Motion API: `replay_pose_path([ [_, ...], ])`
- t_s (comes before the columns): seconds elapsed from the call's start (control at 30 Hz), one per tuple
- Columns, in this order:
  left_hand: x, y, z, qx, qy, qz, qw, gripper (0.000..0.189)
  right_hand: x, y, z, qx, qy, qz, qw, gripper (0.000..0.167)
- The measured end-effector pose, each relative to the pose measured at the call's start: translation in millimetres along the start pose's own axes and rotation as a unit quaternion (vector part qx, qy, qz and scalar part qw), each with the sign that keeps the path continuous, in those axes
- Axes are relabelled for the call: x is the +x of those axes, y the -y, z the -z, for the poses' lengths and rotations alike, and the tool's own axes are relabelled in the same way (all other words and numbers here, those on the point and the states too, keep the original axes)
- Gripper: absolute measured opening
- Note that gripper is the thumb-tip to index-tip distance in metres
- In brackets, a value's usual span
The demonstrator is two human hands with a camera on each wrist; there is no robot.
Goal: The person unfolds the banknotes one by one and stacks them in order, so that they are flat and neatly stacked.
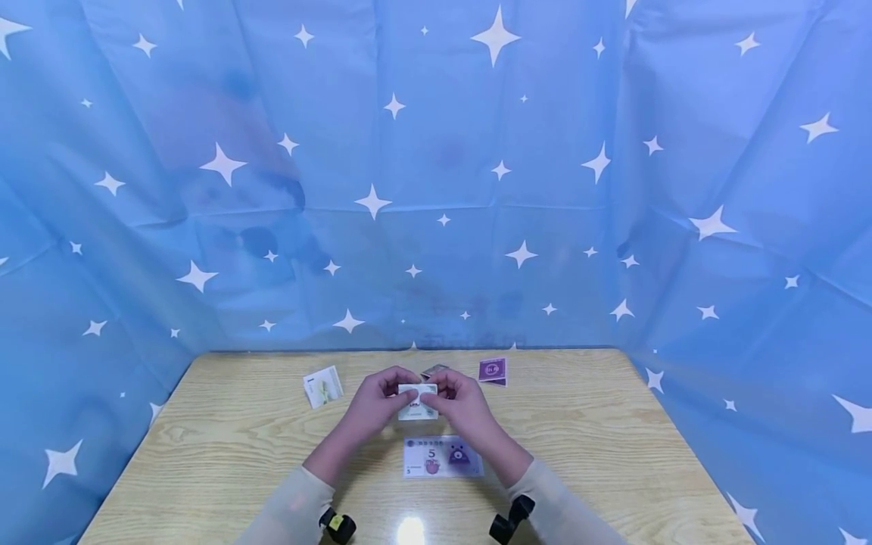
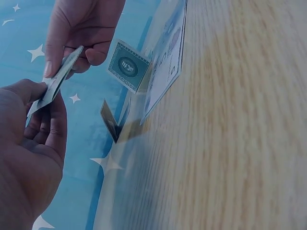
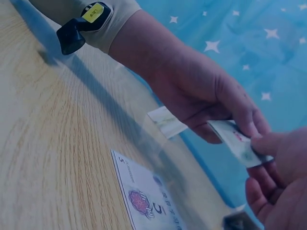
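A small folded play banknote is held up over the middle of the table. My left hand pinches its left side with thumb on the near face and fingers behind. On the other side my right hand grips it the same way, the two thumbs nearly meeting. In the left wrist view the folded note shows edge-on, its layers slightly apart. Below the hands an unfolded purple-and-white note marked 5 lies flat on the table.
A folded pale note sits at back left, a folded purple note at back right. Behind the hands stands a dark folded note, bent in a V in the left wrist view. A blue starry curtain hangs behind the wooden table.
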State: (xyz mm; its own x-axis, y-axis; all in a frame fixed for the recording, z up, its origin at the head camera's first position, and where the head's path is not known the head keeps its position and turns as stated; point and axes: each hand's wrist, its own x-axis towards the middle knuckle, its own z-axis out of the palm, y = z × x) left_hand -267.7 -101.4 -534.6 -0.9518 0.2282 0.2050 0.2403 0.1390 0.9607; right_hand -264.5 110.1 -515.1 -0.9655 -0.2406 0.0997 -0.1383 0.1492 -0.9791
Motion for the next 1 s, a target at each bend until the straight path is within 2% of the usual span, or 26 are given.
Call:
replay_pose_path([
  [0.4,-2.8,-2.6,0.0,0.019,0.017,0.013,0.9996,0.019,-0.2,0.5,3.4,-0.022,-0.008,-0.013,0.9997,0.018],
  [0.6,-2.6,-2.5,0.0,0.034,0.012,0.009,0.9993,0.019,-2.4,0.9,3.9,-0.020,-0.021,-0.012,0.9995,0.016],
  [0.87,-2.8,-3.3,-2.2,0.048,0.009,0.001,0.9988,0.018,-7.1,2.6,2.2,-0.035,-0.058,0.024,0.9974,0.007],
  [1.0,-4.1,-4.2,-2.4,0.063,0.008,0.002,0.9980,0.018,-8.7,3.8,3.1,-0.050,-0.069,0.036,0.9957,0.009],
])
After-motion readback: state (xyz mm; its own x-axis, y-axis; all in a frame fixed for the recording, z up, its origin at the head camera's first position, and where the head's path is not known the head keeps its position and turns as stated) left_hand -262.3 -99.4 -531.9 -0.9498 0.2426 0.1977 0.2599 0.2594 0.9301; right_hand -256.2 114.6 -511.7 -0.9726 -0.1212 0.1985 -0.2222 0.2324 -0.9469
